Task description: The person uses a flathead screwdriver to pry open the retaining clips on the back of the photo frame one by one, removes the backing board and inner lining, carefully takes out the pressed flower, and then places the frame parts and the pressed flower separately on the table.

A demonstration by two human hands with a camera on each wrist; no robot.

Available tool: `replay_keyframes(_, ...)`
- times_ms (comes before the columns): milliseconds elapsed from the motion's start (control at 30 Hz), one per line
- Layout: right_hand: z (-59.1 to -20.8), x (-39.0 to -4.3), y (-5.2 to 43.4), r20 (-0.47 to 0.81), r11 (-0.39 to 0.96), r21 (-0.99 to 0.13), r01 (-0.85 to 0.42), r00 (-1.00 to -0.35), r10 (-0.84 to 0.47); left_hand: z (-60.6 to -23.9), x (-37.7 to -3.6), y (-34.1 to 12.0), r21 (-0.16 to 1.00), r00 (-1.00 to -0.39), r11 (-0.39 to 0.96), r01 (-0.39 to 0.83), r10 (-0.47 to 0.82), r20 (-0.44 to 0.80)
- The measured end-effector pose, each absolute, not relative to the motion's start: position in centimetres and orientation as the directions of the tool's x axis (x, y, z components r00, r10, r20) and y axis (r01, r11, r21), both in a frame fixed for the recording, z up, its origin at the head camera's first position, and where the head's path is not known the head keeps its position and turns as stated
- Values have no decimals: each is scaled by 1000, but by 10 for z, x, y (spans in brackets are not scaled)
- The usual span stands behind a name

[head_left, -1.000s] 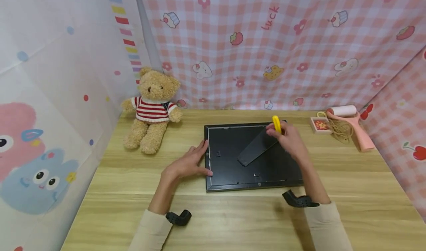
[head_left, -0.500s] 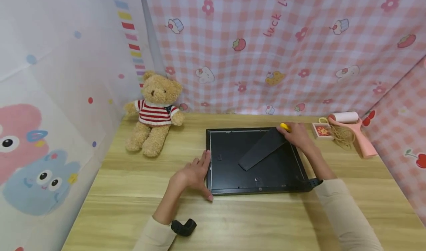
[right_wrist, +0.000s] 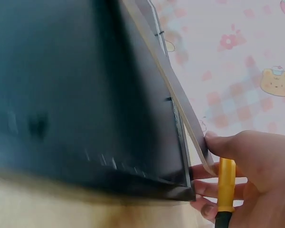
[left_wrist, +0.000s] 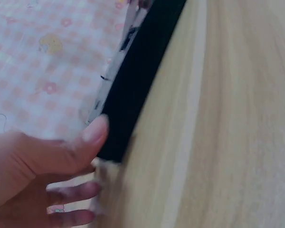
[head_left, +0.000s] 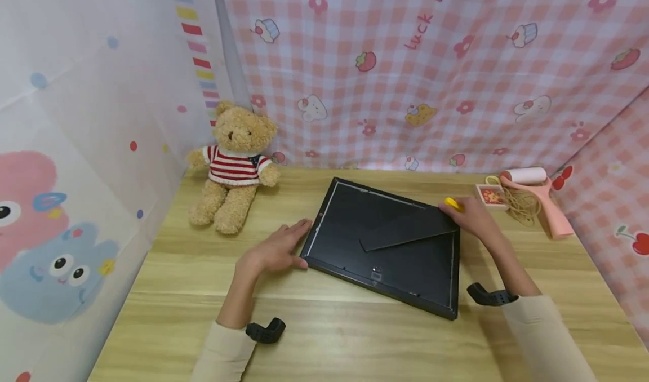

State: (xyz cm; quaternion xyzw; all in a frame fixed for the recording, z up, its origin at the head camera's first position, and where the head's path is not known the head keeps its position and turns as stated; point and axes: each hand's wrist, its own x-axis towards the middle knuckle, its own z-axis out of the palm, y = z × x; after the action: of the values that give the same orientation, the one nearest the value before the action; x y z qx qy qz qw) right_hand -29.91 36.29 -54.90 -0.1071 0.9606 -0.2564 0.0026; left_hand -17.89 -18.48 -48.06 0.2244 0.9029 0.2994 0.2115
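Observation:
A black picture frame [head_left: 405,269] lies back side up, turned at a slant, with its flat easel stand [head_left: 410,229] sloping across the back panel. My left hand [head_left: 276,251] touches the frame's left edge, fingers extended, the thumb [left_wrist: 96,129] at its near left corner. At the far right corner my right hand [head_left: 476,220] grips the frame. In the right wrist view its thumb lies on the stand's end and its fingers reach round the frame's corner. A yellow and black tool handle [right_wrist: 226,185] is tucked in that same hand; its tip is hidden.
A teddy bear [head_left: 235,168] in a striped sweater sits at the back left of the wooden table [head_left: 334,337]. At the back right lie a pink-handled roller [head_left: 555,213], rubber bands [head_left: 522,204] and a small box [head_left: 492,197]. Curtains close off the back and sides.
The frame has turned clockwise, its right side swinging toward me. My right hand moved from over the stand to the far right corner, and the yellow tool tipped down from upright.

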Motion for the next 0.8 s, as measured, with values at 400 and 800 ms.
replay_keyframes(400,-552,-229,373,-6,889,-434,-143,-987,-162,-488,-184,-181,514,-972,829,221,228,51)
replay_keyframes(800,-543,-162,354,-108,859,-494,-137,-970,-217,-527,-205,-174,698,-890,636,329,456,3)
